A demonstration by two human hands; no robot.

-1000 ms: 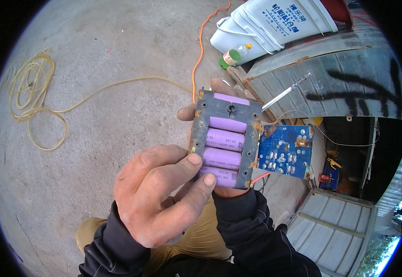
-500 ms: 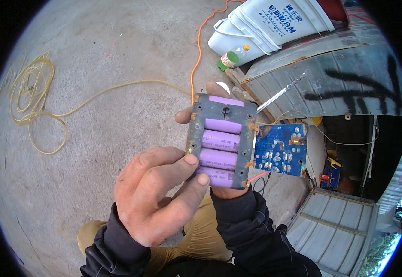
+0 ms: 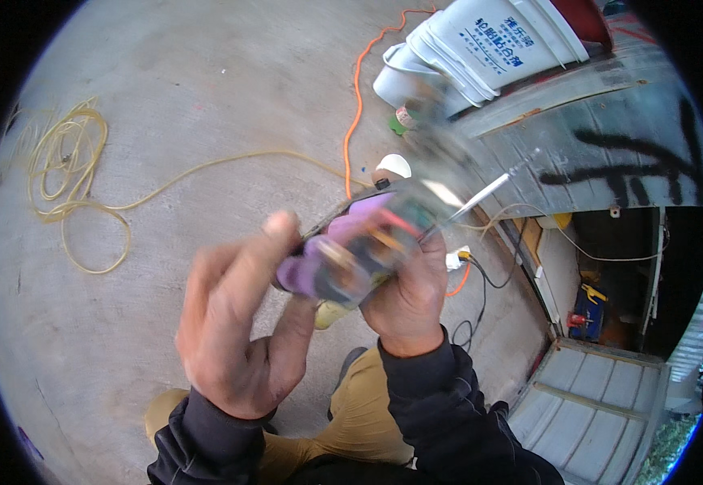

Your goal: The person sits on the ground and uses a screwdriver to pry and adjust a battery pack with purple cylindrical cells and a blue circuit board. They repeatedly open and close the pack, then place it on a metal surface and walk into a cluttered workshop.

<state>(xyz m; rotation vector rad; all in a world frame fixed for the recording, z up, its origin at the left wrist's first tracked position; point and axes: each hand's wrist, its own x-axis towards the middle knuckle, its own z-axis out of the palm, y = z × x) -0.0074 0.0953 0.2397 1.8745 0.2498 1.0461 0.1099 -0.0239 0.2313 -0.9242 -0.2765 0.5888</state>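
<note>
My right hand grips a battery pack with purple cylindrical cells in a dark frame, now tilted and smeared by motion; its blue circuit board cannot be made out. My left hand is at the pack's left end, fingers apart, the forefinger raised clear of it and the thumb partly behind it. Whether that thumb touches the pack is unclear. A long pale metal rod lies beyond the pack. A white power socket with a yellow-and-black plug is just right of my right hand.
Coiled yellow hose and orange cord lie on concrete. White buckets and a green bottle are at the back. A sheet-metal cabinet stands open on the right, holding blue tools, its door lowered.
The pack has turned from facing me flat to a slanted, blurred position. My left fingers have lifted off its face, and more of my right hand shows.
</note>
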